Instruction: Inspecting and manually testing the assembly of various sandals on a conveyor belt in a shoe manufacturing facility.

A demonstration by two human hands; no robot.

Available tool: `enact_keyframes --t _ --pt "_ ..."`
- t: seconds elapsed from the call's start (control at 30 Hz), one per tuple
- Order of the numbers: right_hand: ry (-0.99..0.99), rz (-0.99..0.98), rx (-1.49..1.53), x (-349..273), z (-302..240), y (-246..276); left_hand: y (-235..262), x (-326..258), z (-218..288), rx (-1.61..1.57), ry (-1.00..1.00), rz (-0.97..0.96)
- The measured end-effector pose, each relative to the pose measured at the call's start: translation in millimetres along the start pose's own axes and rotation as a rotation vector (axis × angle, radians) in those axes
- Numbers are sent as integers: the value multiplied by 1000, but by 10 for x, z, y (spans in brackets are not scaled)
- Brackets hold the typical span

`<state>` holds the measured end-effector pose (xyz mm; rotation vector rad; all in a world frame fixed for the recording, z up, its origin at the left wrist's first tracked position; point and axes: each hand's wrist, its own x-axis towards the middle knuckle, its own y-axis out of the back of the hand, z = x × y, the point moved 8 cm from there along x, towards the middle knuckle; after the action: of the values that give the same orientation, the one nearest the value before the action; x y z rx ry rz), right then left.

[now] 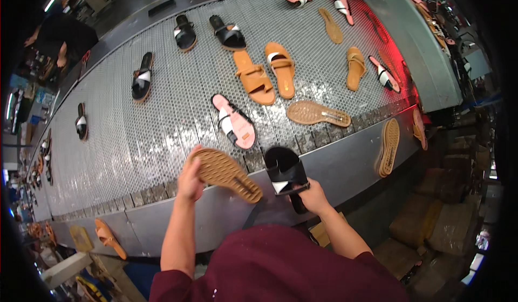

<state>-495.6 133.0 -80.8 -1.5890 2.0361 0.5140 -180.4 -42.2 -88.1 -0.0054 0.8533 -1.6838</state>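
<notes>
My left hand [190, 179] is closed on the edge of a tan shoe sole [225, 172], its ridged tread facing up. In my right hand [314, 197] is a black sandal [285, 168] with a white patch on its strap, gripped at its side. Both are held over the near metal edge of a conveyor. Just beyond them on the mesh lies a pink-lined sandal [235, 123] with black and white straps. A loose tan sole [318, 113] rests to its right. Two tan sandals, one strapped [253, 78] and one with a white patch [280, 70], lie farther back.
The metal mesh conveyor [178, 113] carries several more black sandals at the far left and pink ones at the right. A grey machine housing [415, 48] with red light underneath covers its right end. Another sole [388, 147] sits on the metal ledge [345, 167]. Wrapped packages [418, 221] are stacked lower right. Another person [67, 35] is at far left.
</notes>
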Motion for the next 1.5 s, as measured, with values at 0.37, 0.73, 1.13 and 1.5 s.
enact_keyframes --t 0.37,0.73,1.13,1.5 --pt "-54 -339 168 339 98 -753 -762 116 -493 -103 47 -228" --pt "3 -365 46 528 271 -686 -903 191 -610 23 121 -218" --pt "-46 -391 16 523 176 -628 -963 181 -675 73 131 -188" --pt "79 -368 -172 498 -7 -670 -972 98 -302 634 141 -147"
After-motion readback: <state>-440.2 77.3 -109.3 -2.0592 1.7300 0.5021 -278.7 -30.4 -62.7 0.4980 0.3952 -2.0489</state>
